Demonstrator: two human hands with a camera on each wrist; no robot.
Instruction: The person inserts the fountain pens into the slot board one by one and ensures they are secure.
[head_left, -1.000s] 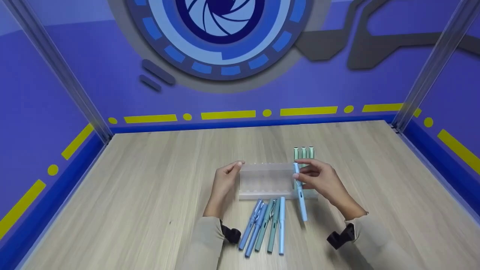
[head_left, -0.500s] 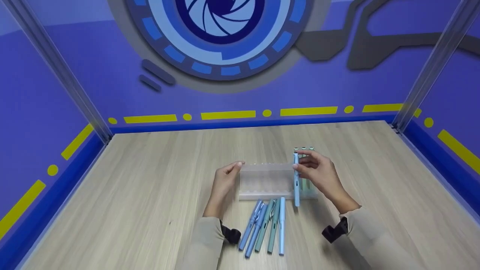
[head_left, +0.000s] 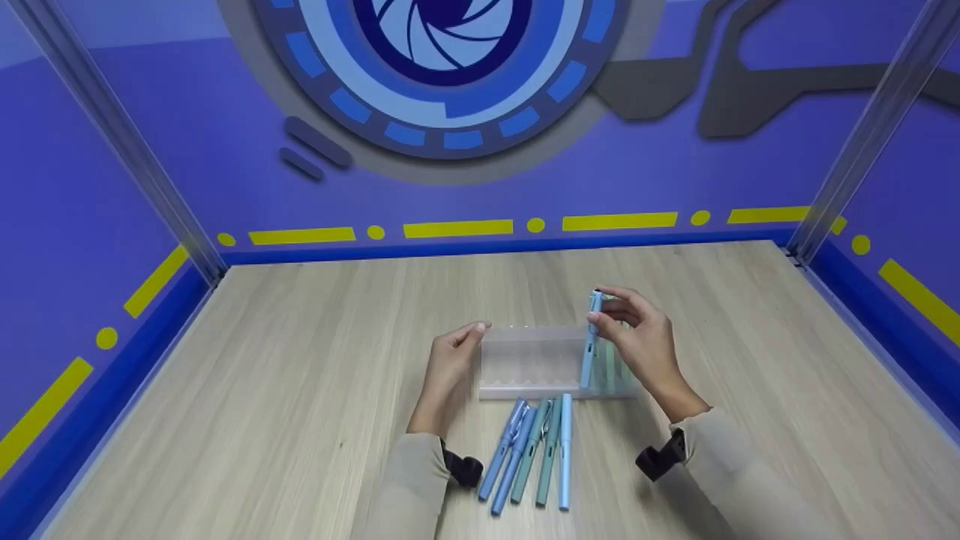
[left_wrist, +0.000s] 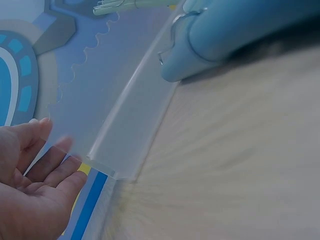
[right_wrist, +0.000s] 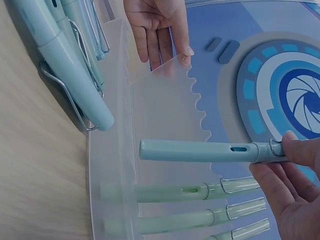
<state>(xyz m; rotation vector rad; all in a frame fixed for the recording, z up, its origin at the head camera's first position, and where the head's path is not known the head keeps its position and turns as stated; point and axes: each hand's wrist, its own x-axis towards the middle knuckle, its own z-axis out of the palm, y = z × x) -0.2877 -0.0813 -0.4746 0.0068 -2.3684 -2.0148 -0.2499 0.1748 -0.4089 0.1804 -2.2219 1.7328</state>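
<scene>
My left hand (head_left: pixel 451 367) holds the upper left corner of a clear, scalloped pen stand (head_left: pixel 532 364), with fingers behind the panel in the right wrist view. My right hand (head_left: pixel 641 341) pinches a light blue pen (head_left: pixel 589 356) by its clipped cap between thumb and fingers. That pen stands nearly upright in front of the panel, its lower end close to the bottom ledge; whether it touches is unclear. Beside it, three pale green pens (right_wrist: pixel 170 193) rest in the stand's right end, partly hidden by my right hand in the head view.
Several loose pens lie in front of the stand: blue pens (head_left: pixel 501 450), darker green pens (head_left: pixel 530 451) and a light blue pen (head_left: pixel 565 454). They sit between my forearms on the wooden table (head_left: pixel 300 390). Printed panels (head_left: pixel 465 195) wall the back and sides.
My right hand has lifted the light blue pen up and back from in front of the stand, and the pen now leans the other way. My left hand keeps its place at the corner.
</scene>
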